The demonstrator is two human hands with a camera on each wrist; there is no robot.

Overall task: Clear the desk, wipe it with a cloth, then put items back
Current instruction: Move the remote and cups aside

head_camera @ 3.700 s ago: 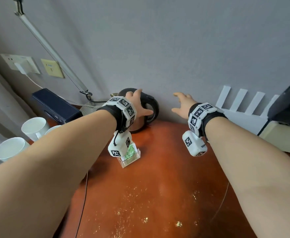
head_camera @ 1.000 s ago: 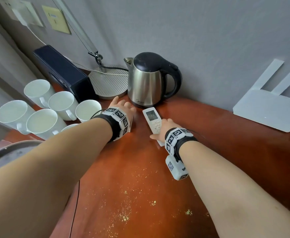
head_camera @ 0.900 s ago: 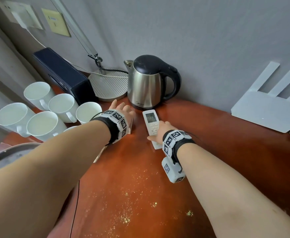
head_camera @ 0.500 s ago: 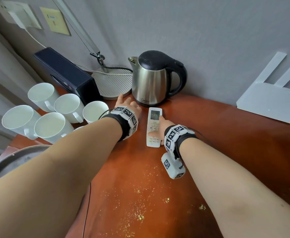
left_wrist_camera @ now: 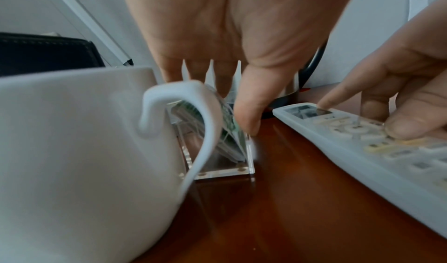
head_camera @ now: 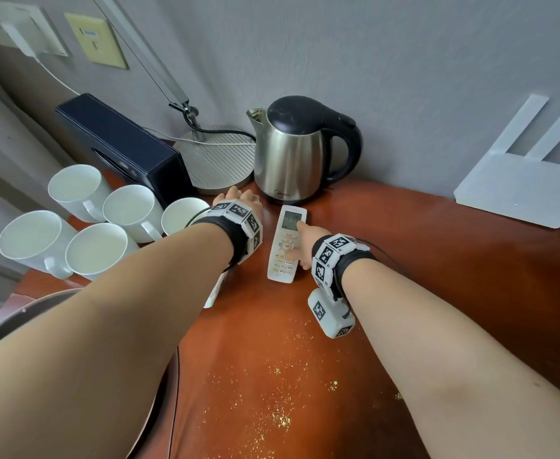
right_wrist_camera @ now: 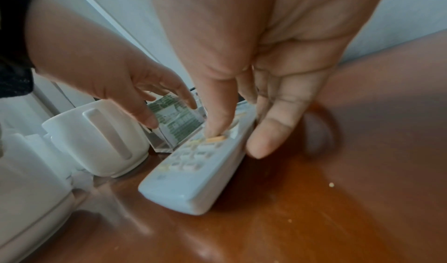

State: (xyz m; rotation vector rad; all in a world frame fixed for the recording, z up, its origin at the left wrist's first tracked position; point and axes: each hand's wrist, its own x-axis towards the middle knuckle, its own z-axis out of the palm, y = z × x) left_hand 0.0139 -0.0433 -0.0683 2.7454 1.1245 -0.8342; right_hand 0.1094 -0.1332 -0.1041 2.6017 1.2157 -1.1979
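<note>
A white remote (head_camera: 282, 266) lies flat on the red-brown desk (head_camera: 404, 260), just in front of the steel kettle (head_camera: 292, 154). My right hand (head_camera: 300, 240) is on it. The thumb presses the buttons (right_wrist_camera: 215, 131), the index tip sits on the screen, and the other fingers curl along its right edge. Left of the remote stands a clear acrylic holder (left_wrist_camera: 225, 152) with green cards (right_wrist_camera: 176, 122). My left hand (head_camera: 239, 202) grips the holder from above, thumb in front (left_wrist_camera: 246, 118) and fingers behind. In the head view the hand hides the holder.
Several white mugs (head_camera: 136, 210) crowd the desk's left side, the nearest (left_wrist_camera: 72, 152) touching the holder. A black box (head_camera: 119, 144) and lamp base (head_camera: 219, 160) stand behind them. A white router (head_camera: 520, 190) leans at the back right. Gold flecks dot the front.
The remote has turned from slanted to straight under my right hand, whose index finger now reaches the screen. My left hand has stayed on the holder. Earlier both hands were at the kettle.
</note>
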